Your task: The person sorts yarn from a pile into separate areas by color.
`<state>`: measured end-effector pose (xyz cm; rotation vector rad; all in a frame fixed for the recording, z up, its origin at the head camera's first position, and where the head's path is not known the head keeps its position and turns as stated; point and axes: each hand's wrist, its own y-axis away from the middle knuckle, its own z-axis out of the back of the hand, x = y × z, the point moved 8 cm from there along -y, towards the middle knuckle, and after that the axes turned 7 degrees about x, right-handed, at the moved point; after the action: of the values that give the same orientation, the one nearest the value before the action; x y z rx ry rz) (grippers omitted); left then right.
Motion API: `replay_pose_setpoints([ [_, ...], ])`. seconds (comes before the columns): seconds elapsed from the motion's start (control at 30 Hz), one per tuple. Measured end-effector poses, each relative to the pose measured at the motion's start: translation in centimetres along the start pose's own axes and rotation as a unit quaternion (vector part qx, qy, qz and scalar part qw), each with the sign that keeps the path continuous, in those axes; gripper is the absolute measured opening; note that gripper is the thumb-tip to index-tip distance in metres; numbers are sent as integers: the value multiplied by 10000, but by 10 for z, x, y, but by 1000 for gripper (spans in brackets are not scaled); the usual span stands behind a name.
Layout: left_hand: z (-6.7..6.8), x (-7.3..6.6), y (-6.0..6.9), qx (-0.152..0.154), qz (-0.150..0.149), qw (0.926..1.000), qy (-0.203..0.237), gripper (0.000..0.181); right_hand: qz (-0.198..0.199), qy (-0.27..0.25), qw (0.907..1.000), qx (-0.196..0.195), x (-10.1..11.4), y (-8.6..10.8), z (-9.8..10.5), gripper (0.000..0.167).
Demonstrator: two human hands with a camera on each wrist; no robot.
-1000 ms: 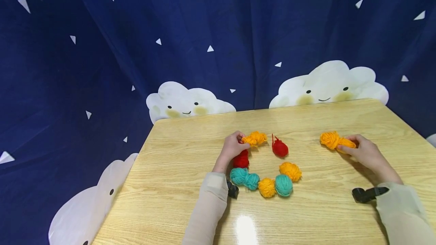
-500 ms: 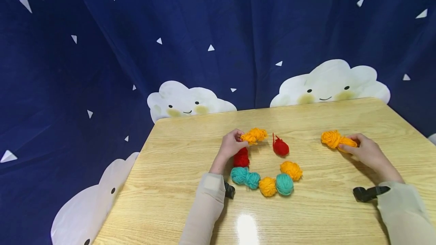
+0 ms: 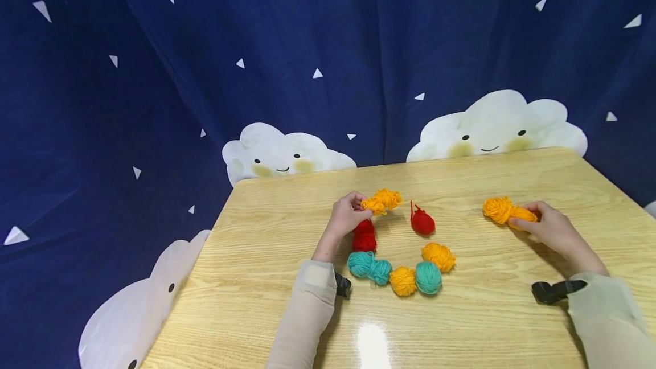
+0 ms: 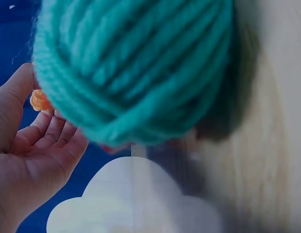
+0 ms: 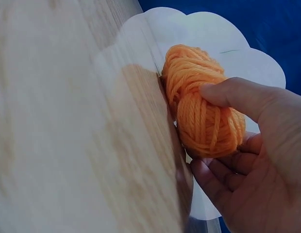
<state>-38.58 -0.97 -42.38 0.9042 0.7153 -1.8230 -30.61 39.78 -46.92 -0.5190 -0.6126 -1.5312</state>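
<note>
My left hand (image 3: 344, 218) pinches one end of an orange yarn bundle (image 3: 386, 199), held above the red yarn (image 3: 364, 238). In the left wrist view a teal ball (image 4: 136, 68) covers much of the picture; beside it are my left hand (image 4: 39, 150) and a bit of the orange yarn (image 4: 40, 100). My right hand (image 3: 556, 233) grips another orange bundle (image 3: 498, 210) on the right part of the table. The right wrist view shows my right hand (image 5: 267, 145) with thumb and fingers around this orange bundle (image 5: 209, 121).
On the wooden table (image 3: 246, 300), a curve runs from the red yarn through a teal bundle (image 3: 361, 264), an orange ball (image 3: 402, 282) and a teal ball (image 3: 427, 278) to an orange one (image 3: 438, 257). A red ball (image 3: 422, 222) sits apart. Behind hangs a blue curtain (image 3: 287, 27).
My left hand has risen slightly and shifted a little left with its orange bundle, uncovering more of the red yarn. My right hand has stayed about where it was.
</note>
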Motion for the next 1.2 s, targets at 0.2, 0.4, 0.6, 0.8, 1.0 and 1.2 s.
replay_pose_setpoints([
  [0.2,0,-7,-3,111,-22,9998,-141,23,-13,-19,10000,77,0,0,-1,66],
  [0.4,-4,-21,-8,252,-110,9996,-60,25,-53,-87,9999,107,-1,0,-2,67],
  [0.6,-11,-29,-12,327,-139,9994,-55,25,-70,-140,9998,126,0,1,-3,69],
  [0.8,-18,-38,-16,331,-194,9992,-52,25,-49,-89,9999,107,2,3,-2,69],
  [1.0,-27,-51,-20,473,-159,9987,-49,24,-24,-117,9999,119,4,5,-2,68],
  [1.2,-38,-65,-25,629,-327,9974,-130,23,-4,-175,9998,128,5,5,-3,68],
])
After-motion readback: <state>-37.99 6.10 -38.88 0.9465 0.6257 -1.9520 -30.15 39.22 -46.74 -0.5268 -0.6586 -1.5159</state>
